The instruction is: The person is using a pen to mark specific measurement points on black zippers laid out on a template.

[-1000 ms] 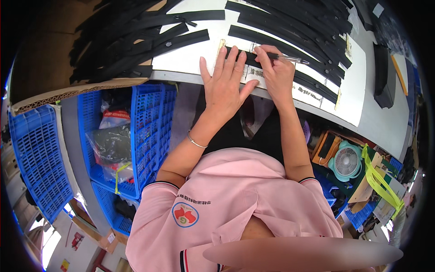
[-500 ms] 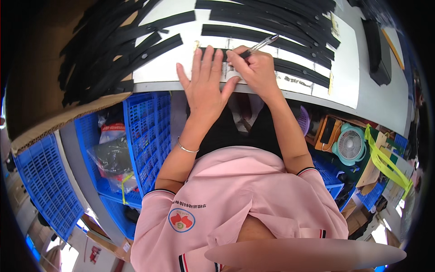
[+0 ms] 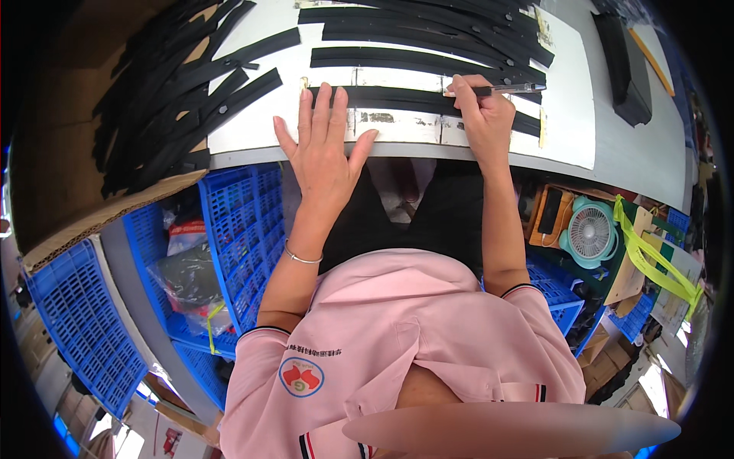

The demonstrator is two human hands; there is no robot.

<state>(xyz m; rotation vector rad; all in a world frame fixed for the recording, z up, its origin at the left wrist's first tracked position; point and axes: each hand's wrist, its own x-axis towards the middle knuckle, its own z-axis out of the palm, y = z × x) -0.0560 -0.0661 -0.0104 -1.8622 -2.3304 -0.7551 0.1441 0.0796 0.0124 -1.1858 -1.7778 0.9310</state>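
Observation:
My left hand (image 3: 325,157) lies flat with its fingers spread, the fingertips on the left part of the nearest black zipper (image 3: 397,97). A pen (image 3: 514,89) with a clear barrel and dark grip is held in my right hand (image 3: 487,122). Its tip is at the upper edge of that same zipper, right of the middle, by a dark line marked on the white board (image 3: 569,122). Farther up the board, several more black zippers (image 3: 413,60) lie in rows, some with small round pulls.
Left of the board, a heap of black zippers (image 3: 153,107) spills from a cardboard box (image 3: 57,206). A black case-like object (image 3: 623,73) stands at the table's right. Below the table are blue plastic crates (image 3: 245,237) and a small teal fan (image 3: 590,231).
My right hand has moved right along the zipper with the pen, which now lies closer to level. My left hand stays flat at the zipper's left end; the whole view has shifted slightly.

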